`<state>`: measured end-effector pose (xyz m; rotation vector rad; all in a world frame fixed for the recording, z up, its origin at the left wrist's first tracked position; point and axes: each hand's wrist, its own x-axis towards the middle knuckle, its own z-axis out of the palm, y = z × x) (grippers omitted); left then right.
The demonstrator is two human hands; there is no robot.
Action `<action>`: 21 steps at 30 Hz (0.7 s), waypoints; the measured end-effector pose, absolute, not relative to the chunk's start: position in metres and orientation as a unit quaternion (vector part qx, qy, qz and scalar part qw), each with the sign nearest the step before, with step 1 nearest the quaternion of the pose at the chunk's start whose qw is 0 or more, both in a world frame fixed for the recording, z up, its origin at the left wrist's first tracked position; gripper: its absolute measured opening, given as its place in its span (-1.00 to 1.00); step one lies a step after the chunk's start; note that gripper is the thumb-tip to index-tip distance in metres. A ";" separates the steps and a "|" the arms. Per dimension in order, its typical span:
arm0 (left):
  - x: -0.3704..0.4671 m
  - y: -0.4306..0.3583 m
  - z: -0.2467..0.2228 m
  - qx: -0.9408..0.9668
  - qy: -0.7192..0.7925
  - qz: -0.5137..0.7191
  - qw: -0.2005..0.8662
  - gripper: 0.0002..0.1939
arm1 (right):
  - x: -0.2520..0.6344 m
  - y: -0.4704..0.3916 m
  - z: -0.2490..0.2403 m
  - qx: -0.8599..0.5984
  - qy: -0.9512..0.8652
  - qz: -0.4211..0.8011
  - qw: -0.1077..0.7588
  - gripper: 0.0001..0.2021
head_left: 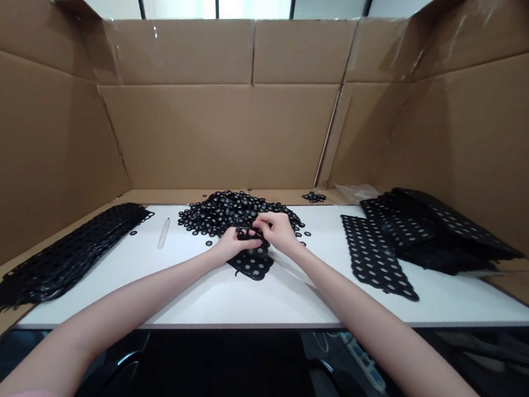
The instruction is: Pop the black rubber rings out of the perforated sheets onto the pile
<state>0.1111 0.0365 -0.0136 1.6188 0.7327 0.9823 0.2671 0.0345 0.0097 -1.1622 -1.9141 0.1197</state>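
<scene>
A black sheet with rows of round holes (252,266) hangs from my hands, its lower end near the white table top. My left hand (235,244) grips its upper left part, with thumb and fingers closed round it. Fingertips pinched, my right hand (274,229) is at the sheet's upper edge; what exactly is between them is too small to make out. Right behind both hands lies a heap of small black rings (228,209), with a few loose rings around it.
A long stack of black perforated sheets (77,251) lies at the left, beside a white pen-like tool (164,233). More perforated sheets (417,227) lie at the right. A small ring cluster (313,197) sits at the back. Cardboard walls (220,128) surround the white table (200,304).
</scene>
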 end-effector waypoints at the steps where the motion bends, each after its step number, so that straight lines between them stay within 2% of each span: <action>1: 0.111 0.036 -0.013 0.672 0.310 0.416 0.529 -0.73 | 0.268 0.038 0.009 -0.463 -0.754 0.077 0.460 -0.81; 6: 0.110 0.037 -0.017 0.629 0.316 0.412 0.578 -0.66 | 0.303 0.061 0.007 -0.490 -0.585 0.155 0.628 -0.77; 8: 0.110 0.038 -0.019 0.620 0.317 0.415 0.585 -0.64 | 0.322 0.069 0.005 -0.496 -0.559 0.148 0.648 -0.75; 14: 0.111 0.037 -0.017 0.630 0.321 0.441 0.552 -0.64 | 0.328 0.089 -0.011 -0.544 -0.599 0.119 0.575 -0.68; 21: 0.111 0.034 -0.013 0.659 0.310 0.443 0.523 -0.68 | 0.312 0.081 -0.004 -0.495 -0.657 0.145 0.549 -0.62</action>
